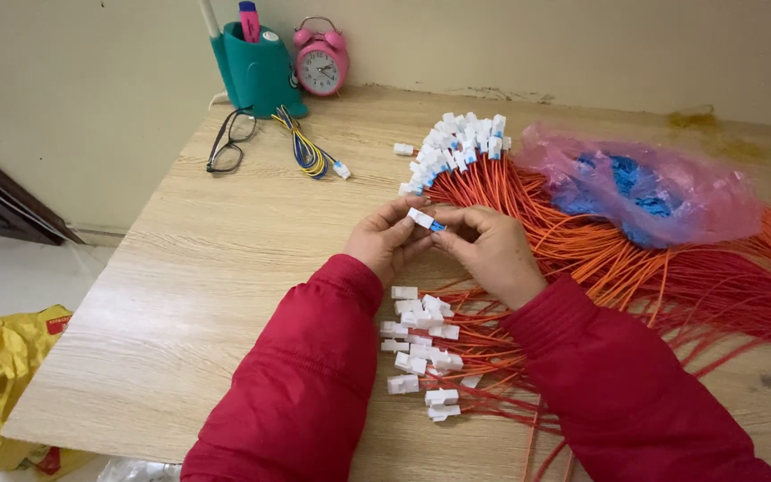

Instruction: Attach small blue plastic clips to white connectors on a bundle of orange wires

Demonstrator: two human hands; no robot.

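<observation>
Over the middle of the wooden table (225, 268) we hold a small white plastic connector (423, 219) between both hands, its right end showing a bit of blue. Our left hand (385, 239) pinches the connector's left end, fingertips closed on it, and our right hand (493, 250) grips the other end the same way, so the two hands nearly touch. Both arms wear red sleeves (314, 375).

Just beyond our hands a fan of orange wires (600, 259) ends in a curved row of white connectors (457, 143), and one lies apart from the row at its left. Nearer to us, between our forearms, a loose heap of white connectors (421, 348) lies on more orange wire. To the right a pink plastic bag (644, 183) with blue parts inside rests on the wires.

At the far edge stand a teal pen holder (256, 71) and a pink alarm clock (320, 61); black glasses (227, 141) and a small bundle of yellow and blue wires (307, 152) lie near them. A yellow bag (2, 384) sits on the floor at the left.
</observation>
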